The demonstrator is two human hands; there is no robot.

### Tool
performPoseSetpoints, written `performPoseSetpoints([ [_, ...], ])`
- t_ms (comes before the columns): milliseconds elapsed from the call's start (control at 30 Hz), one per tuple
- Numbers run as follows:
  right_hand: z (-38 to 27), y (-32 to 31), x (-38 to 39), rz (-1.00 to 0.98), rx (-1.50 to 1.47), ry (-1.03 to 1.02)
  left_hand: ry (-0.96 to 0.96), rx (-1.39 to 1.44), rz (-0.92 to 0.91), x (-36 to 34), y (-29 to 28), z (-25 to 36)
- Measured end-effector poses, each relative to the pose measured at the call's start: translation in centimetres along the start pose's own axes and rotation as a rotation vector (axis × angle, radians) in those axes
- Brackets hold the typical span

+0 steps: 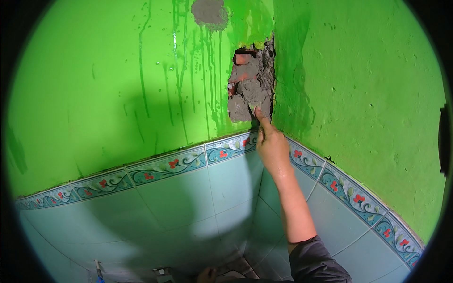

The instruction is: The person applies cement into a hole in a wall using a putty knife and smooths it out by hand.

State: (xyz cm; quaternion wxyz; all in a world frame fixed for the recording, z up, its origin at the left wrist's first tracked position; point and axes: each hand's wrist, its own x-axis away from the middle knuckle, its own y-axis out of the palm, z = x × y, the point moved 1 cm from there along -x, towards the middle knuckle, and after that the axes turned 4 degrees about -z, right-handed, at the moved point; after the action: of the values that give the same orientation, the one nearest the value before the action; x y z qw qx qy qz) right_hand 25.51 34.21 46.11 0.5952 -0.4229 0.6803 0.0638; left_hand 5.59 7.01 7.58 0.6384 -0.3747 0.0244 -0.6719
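Observation:
My right hand [273,146] reaches up into the wall corner, its fingers curled and one finger stretched along a small pale edge at the mortar. The body of whatever it holds is hidden by the hand. Wet grey mortar [252,89] fills most of a rough hole in the green wall, piled thickest just above my fingertip. Red brick [242,59] shows at the hole's upper left and along its left side. Low at the bottom edge, a dim skin-coloured shape [206,275] may be my left hand; its fingers cannot be made out.
A round grey mortar patch [210,14] sits higher on the green wall [108,94], with wet drips below. Flowered border tiles [174,165] run under the paint, above pale blue-green tiles [174,203]. At lower left is a tap-like fitting with a blue part [99,273].

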Motion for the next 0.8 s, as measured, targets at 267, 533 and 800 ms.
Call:
performPoseSetpoints([
  [267,-0.4,-0.2,0.6,-0.015,0.072,-0.033,0.010,-0.019,-0.057,0.3,-0.1,0.8],
  [533,-0.2,-1.3,1.2,-0.096,0.050,-0.014,0.000,-0.009,-0.055,-0.7,0.6,0.3],
  [800,-0.2,-2.6,2.0,-0.156,0.010,0.015,0.012,-0.012,-0.102,-0.3,0.7,0.3],
])
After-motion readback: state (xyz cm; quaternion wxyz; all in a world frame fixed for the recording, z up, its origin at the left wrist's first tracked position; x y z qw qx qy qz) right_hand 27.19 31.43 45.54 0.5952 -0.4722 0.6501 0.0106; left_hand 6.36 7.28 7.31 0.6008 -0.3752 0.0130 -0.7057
